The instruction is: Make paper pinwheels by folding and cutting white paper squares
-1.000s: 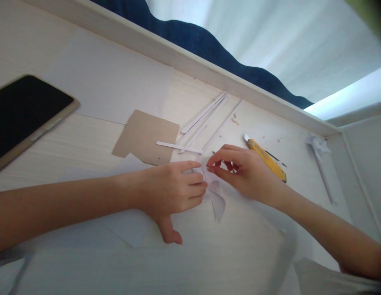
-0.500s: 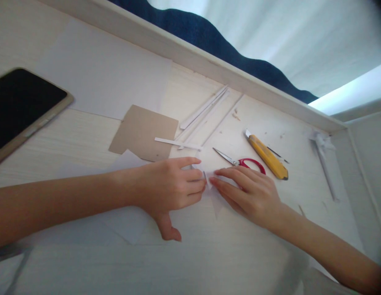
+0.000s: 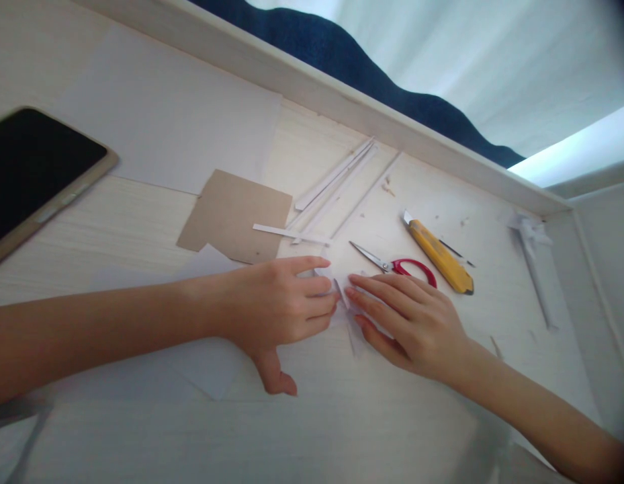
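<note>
Palm down, my left hand (image 3: 286, 302) lies on the tabletop with its thumb stretched out. Its fingertips press on a small piece of white paper (image 3: 342, 296) that has a raised fold or edge. From the other side, my right hand (image 3: 412, 316) rests its spread fingers on the same paper. Much of that paper is hidden under both hands. Just beyond my right hand are scissors (image 3: 387, 263) with red handles. More white paper sheets (image 3: 211, 370) lie beneath my left wrist and forearm.
A yellow utility knife (image 3: 437, 255) lies beyond the scissors. Thin paper strips (image 3: 336, 178) and a tan card (image 3: 231, 215) are further back. A tablet or phone (image 3: 39, 175) is at left, near a large white sheet (image 3: 175, 114). A raised ledge (image 3: 291, 74) borders the desk.
My right hand's fingers have spread and flattened on the paper, with the thumb moving apart from the other fingertips. My left hand stays in place.
</note>
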`<state>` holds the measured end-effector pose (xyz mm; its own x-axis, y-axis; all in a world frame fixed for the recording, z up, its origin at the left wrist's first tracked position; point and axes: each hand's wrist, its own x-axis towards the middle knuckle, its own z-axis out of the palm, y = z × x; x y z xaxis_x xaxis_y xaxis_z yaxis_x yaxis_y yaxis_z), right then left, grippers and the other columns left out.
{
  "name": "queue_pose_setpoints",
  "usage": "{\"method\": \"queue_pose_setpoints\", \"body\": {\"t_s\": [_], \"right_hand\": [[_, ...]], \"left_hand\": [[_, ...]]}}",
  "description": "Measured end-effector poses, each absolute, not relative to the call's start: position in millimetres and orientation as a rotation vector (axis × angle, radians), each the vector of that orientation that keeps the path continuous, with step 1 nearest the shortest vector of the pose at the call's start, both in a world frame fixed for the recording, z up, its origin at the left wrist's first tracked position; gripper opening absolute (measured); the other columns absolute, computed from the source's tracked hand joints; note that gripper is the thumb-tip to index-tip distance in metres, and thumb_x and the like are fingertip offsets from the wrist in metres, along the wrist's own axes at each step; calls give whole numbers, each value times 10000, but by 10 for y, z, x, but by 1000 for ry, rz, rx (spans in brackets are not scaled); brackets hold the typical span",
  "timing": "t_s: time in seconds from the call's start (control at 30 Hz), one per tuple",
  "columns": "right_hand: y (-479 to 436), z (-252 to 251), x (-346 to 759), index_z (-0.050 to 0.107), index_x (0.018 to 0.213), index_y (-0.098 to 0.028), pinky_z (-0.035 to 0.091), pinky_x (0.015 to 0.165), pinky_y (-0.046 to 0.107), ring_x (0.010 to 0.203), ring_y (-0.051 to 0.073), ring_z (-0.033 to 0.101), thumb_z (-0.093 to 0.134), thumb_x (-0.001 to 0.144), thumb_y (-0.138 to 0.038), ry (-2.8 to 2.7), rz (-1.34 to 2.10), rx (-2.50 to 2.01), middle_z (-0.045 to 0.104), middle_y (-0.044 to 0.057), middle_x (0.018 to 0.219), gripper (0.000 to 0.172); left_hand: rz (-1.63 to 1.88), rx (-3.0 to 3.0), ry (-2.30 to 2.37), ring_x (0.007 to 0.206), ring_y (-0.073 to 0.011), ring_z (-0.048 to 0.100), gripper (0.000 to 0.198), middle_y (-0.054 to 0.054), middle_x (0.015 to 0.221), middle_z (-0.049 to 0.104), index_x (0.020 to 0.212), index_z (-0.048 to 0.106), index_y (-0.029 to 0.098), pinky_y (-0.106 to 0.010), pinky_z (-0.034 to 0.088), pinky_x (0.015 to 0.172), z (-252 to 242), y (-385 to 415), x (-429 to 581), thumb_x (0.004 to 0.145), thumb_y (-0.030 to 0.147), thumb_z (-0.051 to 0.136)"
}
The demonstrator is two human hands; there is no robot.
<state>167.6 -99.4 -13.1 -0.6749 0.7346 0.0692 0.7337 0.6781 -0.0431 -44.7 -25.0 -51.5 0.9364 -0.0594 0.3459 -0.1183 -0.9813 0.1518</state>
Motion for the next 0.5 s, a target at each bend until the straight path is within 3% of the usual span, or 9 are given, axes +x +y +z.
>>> {"method": "queue_pose_setpoints", "body": {"t_s": [0.33, 0.5], "right_hand": [[-1093, -216, 1629, 597, 1054, -136, 437, 806, 411, 963, 251, 539, 535, 789, -235, -2772, 0, -1318, 579, 134, 1142, 290], [-1135, -273, 1627, 577, 1084, -146, 429, 823, 413, 1005, 251, 512, 524, 797, -225, -2752, -8, -1358, 547, 133, 1182, 303]], "left_hand": [[503, 2933, -142, 862, -257, 553, 669, -118, 941, 647, 911, 624, 110, -441, 287, 969, -512, -256, -451, 657, 671, 363], [531, 2954, -170, 855, -256, 561, 698, -135, 932, 647, 921, 630, 81, -438, 232, 1015, -522, -254, -447, 684, 661, 323]]}}
